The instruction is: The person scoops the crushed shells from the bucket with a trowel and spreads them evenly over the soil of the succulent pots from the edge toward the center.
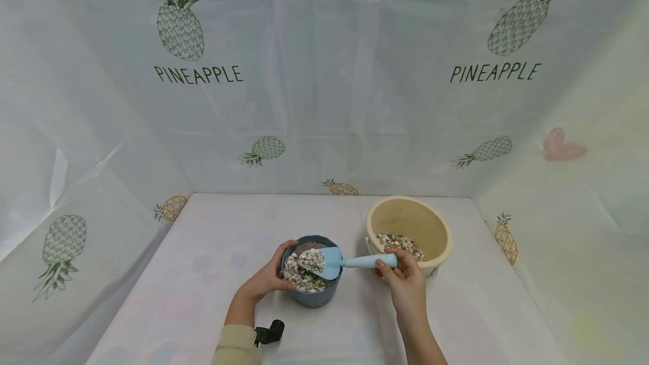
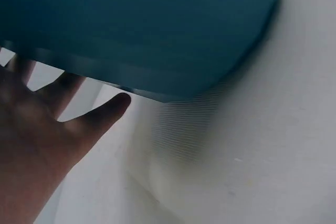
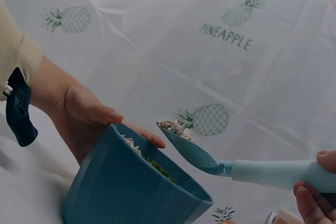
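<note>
My left hand (image 1: 269, 275) grips a blue-grey plant pot (image 1: 315, 299) at its left side, thumb near the front rim and fingers farther back. Pale mixed gravel (image 1: 300, 282) covers much of the inside, and a bit of green shows among it in the right wrist view. With thumb and fingers, my right hand (image 1: 408, 280) holds a light blue hand trowel (image 3: 273, 173) by the end of its handle. The trowel's blade carries a heap of gravel (image 3: 176, 128) and hangs over the pot's opening. Only the pot's dark wall (image 2: 131, 30) fills the left wrist view's top.
Behind my right hand stands a cream bucket (image 1: 403, 216) with more gravel (image 1: 400, 243) at its bottom. A white cloth covers the table (image 1: 228, 224). Pineapple-printed sheets (image 1: 324, 100) enclose the back and both sides. A black strap (image 1: 269, 332) sits on my left wrist.
</note>
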Action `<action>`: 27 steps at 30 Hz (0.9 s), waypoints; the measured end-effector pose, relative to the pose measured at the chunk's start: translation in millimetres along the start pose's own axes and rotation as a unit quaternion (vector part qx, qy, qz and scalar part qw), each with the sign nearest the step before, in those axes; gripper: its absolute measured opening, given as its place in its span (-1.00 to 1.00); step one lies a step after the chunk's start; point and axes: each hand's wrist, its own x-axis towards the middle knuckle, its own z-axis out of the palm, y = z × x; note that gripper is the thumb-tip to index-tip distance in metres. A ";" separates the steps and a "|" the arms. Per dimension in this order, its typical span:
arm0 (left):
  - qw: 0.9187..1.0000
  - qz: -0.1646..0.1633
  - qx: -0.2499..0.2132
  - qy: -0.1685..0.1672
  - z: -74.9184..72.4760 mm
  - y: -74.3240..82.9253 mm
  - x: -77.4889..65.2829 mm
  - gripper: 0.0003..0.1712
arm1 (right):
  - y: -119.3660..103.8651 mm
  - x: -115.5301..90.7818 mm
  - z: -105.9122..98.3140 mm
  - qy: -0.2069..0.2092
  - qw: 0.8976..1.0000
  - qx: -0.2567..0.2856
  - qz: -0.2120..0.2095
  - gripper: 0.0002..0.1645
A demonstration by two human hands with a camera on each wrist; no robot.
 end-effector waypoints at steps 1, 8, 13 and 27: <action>1.000 0.000 0.001 0.008 2.6 -0.2 -1.0 0.16 | 0.3 -0.2 0.2 0.001 1.000 0.000 -0.002 -0.61; 0.997 -0.004 0.012 0.077 22.1 -2.9 -8.0 0.14 | 0.7 -3.1 0.9 0.015 1.000 -0.003 -0.001 -0.61; 0.993 0.009 0.018 0.118 34.0 -3.6 -10.5 0.16 | 2.3 -5.4 3.0 0.020 1.000 0.000 -0.005 -0.62; 0.978 0.001 0.051 0.202 55.9 -1.2 -14.0 0.11 | 8.8 -9.7 11.8 0.001 1.000 0.021 -0.016 -0.60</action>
